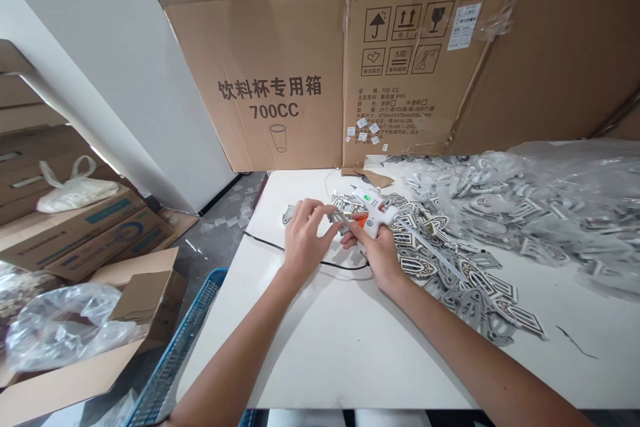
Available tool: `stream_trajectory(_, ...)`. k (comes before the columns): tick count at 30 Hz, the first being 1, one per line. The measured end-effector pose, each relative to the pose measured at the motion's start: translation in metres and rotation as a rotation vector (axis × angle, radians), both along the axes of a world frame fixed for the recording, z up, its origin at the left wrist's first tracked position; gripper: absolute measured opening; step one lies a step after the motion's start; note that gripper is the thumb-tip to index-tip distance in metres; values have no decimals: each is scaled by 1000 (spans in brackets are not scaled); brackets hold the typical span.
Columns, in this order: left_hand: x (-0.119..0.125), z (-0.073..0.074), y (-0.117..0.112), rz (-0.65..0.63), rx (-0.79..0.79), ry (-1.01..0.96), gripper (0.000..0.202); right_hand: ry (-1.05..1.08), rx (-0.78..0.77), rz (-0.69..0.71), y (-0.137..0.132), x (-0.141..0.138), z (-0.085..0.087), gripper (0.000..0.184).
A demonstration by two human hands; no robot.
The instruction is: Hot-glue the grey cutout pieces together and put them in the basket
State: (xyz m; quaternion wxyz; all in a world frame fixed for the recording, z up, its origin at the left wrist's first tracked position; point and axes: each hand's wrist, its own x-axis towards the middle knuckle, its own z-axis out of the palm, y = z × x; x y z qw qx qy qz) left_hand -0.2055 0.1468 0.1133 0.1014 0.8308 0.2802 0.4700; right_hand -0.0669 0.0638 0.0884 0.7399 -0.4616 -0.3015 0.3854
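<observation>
My right hand (379, 248) is wrapped round a white hot glue gun (384, 215) with an orange trigger. Its nozzle points up and to the left, and a long translucent glue stick (435, 252) sticks out of its back. Just left of it, my left hand (306, 235) is closed, thumb and fingers pinching a small grey cut-out piece (341, 217); the fingers partly cover its shape. A heap of flat grey-and-white patterned cut-outs (417, 265) lies beside and behind the gun. One more grey piece (288, 215) rests left of my left hand.
A black cord (265, 241) crosses the white table (320, 347). Plastic-bagged pieces (500, 193) cover the right back. Large cardboard boxes (285, 40) stand behind the table. On the left are a blue basket (185, 340) and an opened carton (155, 300) with plastic in it.
</observation>
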Motion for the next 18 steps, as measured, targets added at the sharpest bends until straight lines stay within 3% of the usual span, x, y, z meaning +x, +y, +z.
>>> stream_trajectory(3, 2, 0, 1, 4, -207, -104, 46, 32, -53, -5, -2, -1, 7, 55)
stream_trajectory(6, 5, -1, 2, -203, -587, -145, 34, 22, -67, 14, -3, -1, 9, 56)
stream_trajectory(8, 6, -1, 3, -319, -749, -196, 40, -33, -35, 13, -2, 0, 7, 51)
stream_trajectory(13, 5, 0, 8, -283, -897, -385, 47, -162, -13, 6, -1, 2, 3, 41)
stream_trajectory(18, 5, -2, 14, -190, -870, -457, 45, -231, -42, 90, -6, -1, 2, 44)
